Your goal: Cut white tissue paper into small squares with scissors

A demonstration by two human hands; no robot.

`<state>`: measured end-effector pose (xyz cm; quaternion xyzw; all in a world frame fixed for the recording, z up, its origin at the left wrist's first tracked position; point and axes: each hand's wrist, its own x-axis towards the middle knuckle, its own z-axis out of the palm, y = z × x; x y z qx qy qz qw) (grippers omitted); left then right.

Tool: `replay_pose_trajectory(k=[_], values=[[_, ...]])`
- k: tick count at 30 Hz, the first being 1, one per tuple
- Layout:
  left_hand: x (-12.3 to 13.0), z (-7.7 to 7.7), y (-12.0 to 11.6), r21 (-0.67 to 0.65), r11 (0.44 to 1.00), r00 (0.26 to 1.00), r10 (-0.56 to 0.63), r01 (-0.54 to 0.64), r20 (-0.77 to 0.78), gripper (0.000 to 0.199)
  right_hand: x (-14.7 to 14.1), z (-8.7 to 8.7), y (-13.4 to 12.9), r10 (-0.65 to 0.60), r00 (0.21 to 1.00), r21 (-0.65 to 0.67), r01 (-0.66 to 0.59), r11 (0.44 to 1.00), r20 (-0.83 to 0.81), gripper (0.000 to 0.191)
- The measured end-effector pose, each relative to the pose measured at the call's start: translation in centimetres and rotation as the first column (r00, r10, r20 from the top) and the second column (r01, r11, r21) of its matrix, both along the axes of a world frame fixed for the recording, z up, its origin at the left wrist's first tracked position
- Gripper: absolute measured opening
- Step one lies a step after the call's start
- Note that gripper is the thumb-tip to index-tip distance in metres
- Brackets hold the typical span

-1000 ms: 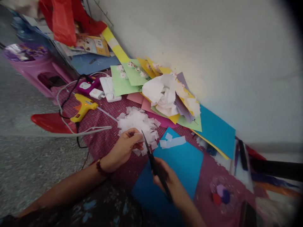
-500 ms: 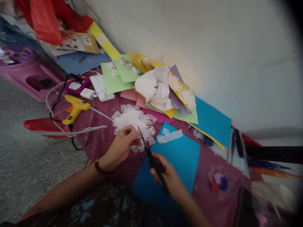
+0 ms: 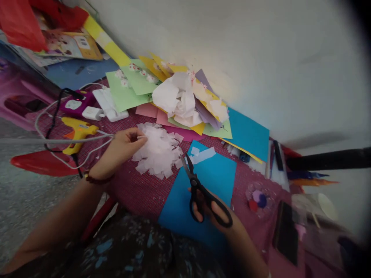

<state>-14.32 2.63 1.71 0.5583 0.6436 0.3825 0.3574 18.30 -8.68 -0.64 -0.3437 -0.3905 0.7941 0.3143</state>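
Observation:
My left hand (image 3: 123,148) is closed in a pinch at the left edge of a pile of small white paper pieces (image 3: 158,154). A thin white edge of paper shows at its fingertips. In my right hand (image 3: 216,206) are black-handled scissors (image 3: 194,181), fingers through the loops and blades a little apart, pointing up and away. Beneath the scissors lies a blue sheet (image 3: 214,173). On that sheet, beyond the blade tips, rest a white paper strip (image 3: 206,154) and a small white square (image 3: 195,151).
A yellow glue gun (image 3: 79,131) with cords lies left, near a purple power strip (image 3: 77,104). Coloured cards (image 3: 127,96) and crumpled white paper (image 3: 176,96) are heaped against the wall. At right are a clear dish (image 3: 257,199) and a dark phone (image 3: 285,231).
My left hand has moved left, away from the scissors, to the pile's left edge. The scissors have turned flat, with their loops showing and blades parted. The whole view has shifted slightly.

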Motion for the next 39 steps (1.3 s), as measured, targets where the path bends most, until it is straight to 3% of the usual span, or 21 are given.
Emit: replay_pose_trajectory(k=[1,3,5,8,11,14,18,20,23,27,29,32,35,39], values=[[-0.1,0.1,0.5,0.078,0.996,0.977,-0.015,0.032,-0.212,0.012,0.6,-0.4,-0.5,-0.023,1.000,-0.019,0.023,1.000,-0.017,0.056],[0.6,0.6,1.4,0.214,0.963,0.849,-0.024,0.161,-0.528,0.026,1.5,-1.3,-1.3,-0.079,0.995,-0.062,0.076,0.995,-0.058,0.058],[2.6,1.2,2.3,0.266,0.903,0.748,-0.084,0.336,-0.658,0.030,2.2,-2.1,-1.7,-0.146,0.983,-0.109,0.134,0.985,-0.108,0.058],[6.9,2.0,3.6,0.211,0.753,0.645,-0.343,0.624,-0.683,0.021,2.6,-2.8,-1.5,-0.261,0.947,-0.201,0.223,0.954,-0.188,0.054],[11.1,2.2,4.7,0.054,0.585,0.454,-0.565,0.809,-0.689,0.018,2.9,-3.0,-1.1,-0.342,0.909,-0.282,0.272,0.920,-0.240,0.052],[13.5,1.6,4.9,-0.111,0.534,0.318,-0.644,0.838,-0.696,0.021,3.2,-3.1,-1.0,-0.358,0.897,-0.285,0.283,0.916,-0.258,0.052],[14.3,0.1,4.2,-0.238,0.494,0.189,-0.666,0.836,-0.721,0.030,3.6,-3.1,-1.1,-0.323,0.904,-0.247,0.257,0.934,-0.282,0.051],[14.3,-0.6,4.1,-0.250,0.494,0.176,-0.665,0.833,-0.726,0.025,3.6,-3.1,-1.1,-0.305,0.909,-0.239,0.240,0.941,-0.285,0.051],[13.9,-1.3,4.5,-0.245,0.526,0.223,-0.673,0.814,-0.705,0.017,3.6,-3.2,-1.1,-0.301,0.908,-0.233,0.238,0.943,-0.290,0.050],[12.6,-0.8,5.1,-0.237,0.547,0.277,-0.693,0.803,-0.665,0.012,3.5,-3.3,-1.1,-0.313,0.904,-0.236,0.249,0.939,-0.292,0.050],[11.8,-0.1,5.0,-0.237,0.570,0.244,-0.639,0.786,-0.730,0.012,3.5,-3.3,-1.1,-0.320,0.900,-0.239,0.254,0.937,-0.296,0.050],[11.5,0.7,4.8,-0.174,0.669,0.200,-0.443,0.722,-0.874,0.016,3.5,-3.4,-1.1,-0.330,0.896,-0.239,0.265,0.934,-0.296,0.050],[12.7,1.0,4.8,-0.065,0.718,0.221,-0.297,0.694,-0.929,0.019,3.5,-3.5,-1.2,-0.356,0.887,-0.234,0.295,0.926,-0.293,0.050],[15.9,0.6,5.6,-0.063,0.695,0.290,-0.380,0.717,-0.878,0.021,3.5,-3.5,-1.3,-0.422,0.862,-0.247,0.361,0.900,-0.279,0.051]])
